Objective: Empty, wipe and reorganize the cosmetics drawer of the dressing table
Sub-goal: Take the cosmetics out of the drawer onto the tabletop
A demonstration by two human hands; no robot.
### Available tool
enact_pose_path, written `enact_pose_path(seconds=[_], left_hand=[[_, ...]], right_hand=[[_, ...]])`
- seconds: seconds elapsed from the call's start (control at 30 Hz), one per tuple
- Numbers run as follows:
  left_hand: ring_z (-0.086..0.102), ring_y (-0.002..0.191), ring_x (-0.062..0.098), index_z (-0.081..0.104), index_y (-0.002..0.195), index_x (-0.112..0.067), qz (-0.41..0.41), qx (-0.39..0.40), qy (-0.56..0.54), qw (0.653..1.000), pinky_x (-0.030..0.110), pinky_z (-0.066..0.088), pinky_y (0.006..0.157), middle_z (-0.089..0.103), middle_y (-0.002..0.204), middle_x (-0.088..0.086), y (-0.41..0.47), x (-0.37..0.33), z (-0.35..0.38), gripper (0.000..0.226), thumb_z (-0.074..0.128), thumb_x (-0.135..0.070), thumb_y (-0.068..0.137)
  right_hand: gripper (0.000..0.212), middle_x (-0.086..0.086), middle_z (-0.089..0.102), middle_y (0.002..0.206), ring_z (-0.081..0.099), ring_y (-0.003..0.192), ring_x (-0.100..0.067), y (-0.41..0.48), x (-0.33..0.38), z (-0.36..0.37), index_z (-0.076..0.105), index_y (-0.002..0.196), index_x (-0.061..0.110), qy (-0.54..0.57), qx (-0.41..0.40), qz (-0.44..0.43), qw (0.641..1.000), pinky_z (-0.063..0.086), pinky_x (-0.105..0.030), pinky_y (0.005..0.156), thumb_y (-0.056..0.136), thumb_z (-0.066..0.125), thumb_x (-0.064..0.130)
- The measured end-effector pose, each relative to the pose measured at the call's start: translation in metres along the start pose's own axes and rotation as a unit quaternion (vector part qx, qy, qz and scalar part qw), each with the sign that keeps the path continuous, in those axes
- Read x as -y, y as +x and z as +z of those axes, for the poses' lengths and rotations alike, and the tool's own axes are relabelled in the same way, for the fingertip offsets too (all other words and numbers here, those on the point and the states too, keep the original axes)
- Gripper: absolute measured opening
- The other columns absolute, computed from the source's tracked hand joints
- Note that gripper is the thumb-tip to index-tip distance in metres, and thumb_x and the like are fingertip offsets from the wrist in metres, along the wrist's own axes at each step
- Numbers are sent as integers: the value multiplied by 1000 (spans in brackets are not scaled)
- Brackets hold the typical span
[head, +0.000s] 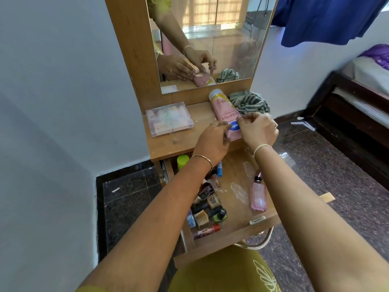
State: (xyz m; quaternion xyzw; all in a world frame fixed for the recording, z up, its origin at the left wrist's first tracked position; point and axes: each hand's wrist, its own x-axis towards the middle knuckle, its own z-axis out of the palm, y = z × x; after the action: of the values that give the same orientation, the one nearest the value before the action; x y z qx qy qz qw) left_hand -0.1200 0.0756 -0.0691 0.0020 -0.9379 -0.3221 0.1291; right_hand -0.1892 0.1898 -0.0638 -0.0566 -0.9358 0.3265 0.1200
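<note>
The pink tube (225, 110) lay on the tabletop (168, 144), beyond the open drawer (231, 237), and the left hand (212, 140) and the right hand (259, 131) both pinched its near end with curled fingers. A strong squeeze there could force cream past the far cap onto the wood, beside the striped cloth (250, 103) at the right.

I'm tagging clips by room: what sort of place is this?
Most likely a bedroom: a wooden dressing table with a tall mirror, its open drawer of small cosmetics bottles, and a dark wooden bed at right.
</note>
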Motion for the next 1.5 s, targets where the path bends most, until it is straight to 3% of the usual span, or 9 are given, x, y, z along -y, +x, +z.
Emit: enact_pose_path(seconds=[0.23, 0.4, 0.53, 0.77, 0.97, 1.1, 1.23, 1.4, 1.5], left_hand=[[56, 90, 13, 67, 102, -22, -11, -82, 9, 997, 21, 44, 76, 63, 101, -2, -39, 11, -18, 16, 58, -19, 88], [51, 71, 6, 58, 82, -27, -89, -180, 18, 979, 16, 39, 59, 53, 76, -13, -86, 28, -24, 12, 56, -34, 92], [58, 86, 19, 68, 92, -22, -159, -181, 89, 966, 38, 46, 78, 66, 88, -3, -113, 48, -20, 21, 52, -35, 92], [47, 114, 20, 56, 128, -28, -176, -122, 197, 957, 42, 30, 96, 58, 122, -5, -119, 60, -15, 38, 54, -31, 91], [52, 113, 18, 62, 119, -28, -173, -137, 240, 945, 47, 27, 100, 61, 119, -5, -119, 56, -8, 33, 61, -28, 86], [57, 110, 15, 65, 115, -25, -136, -147, 220, 955, 49, 20, 111, 62, 116, -4, -118, 60, -7, 29, 63, -21, 87], [57, 107, 17, 68, 107, -20, -119, -159, 182, 963, 46, 18, 111, 60, 113, -1, -118, 61, -6, 25, 68, -18, 83], [47, 114, 25, 64, 110, -20, -158, -137, 141, 968, 29, 15, 92, 51, 128, 2, -120, 57, 0, 30, 70, -17, 81], [55, 105, 22, 57, 112, -22, -159, -135, 123, 970, 33, 18, 88, 61, 113, 1, -120, 56, 1, 32, 68, -15, 81]], right_hand=[[8, 4, 59, 94, 51, 84, -13, -26, -9, -10, 63, 84, 23, 115, 3, -66, 991, 34, -23, 67, 83, 64, 31], [15, 10, 61, 75, 54, 65, -3, -70, -13, -10, 60, 78, 25, 174, 19, -80, 981, 34, -17, 52, 84, 64, 38], [15, 13, 61, 71, 55, 65, -1, -108, -22, 5, 61, 77, 27, 166, 86, -72, 980, 37, -18, 54, 87, 61, 37], [16, 3, 65, 100, 58, 91, -16, -123, -28, 24, 69, 99, 23, 101, 156, -72, 980, 41, -25, 75, 86, 59, 21], [38, 1, 57, 110, 51, 104, -21, -121, -24, 30, 66, 119, 29, -56, 221, -255, 940, 44, -33, 85, 83, 62, 19], [22, -1, 63, 97, 60, 92, -25, -126, -14, 32, 69, 102, 23, -135, 153, -314, 927, 45, -34, 73, 87, 56, 33], [31, -2, 69, 83, 67, 77, -25, -135, -2, 36, 61, 93, 19, -153, 124, -271, 942, 41, -29, 57, 89, 48, 47], [35, -7, 67, 97, 67, 88, -30, -141, 0, 42, 53, 106, 14, -138, 161, -206, 955, 39, -31, 62, 88, 49, 44], [41, -10, 66, 105, 65, 96, -33, -144, 1, 41, 47, 112, 13, -83, 195, -139, 967, 42, -34, 69, 87, 53, 45]])
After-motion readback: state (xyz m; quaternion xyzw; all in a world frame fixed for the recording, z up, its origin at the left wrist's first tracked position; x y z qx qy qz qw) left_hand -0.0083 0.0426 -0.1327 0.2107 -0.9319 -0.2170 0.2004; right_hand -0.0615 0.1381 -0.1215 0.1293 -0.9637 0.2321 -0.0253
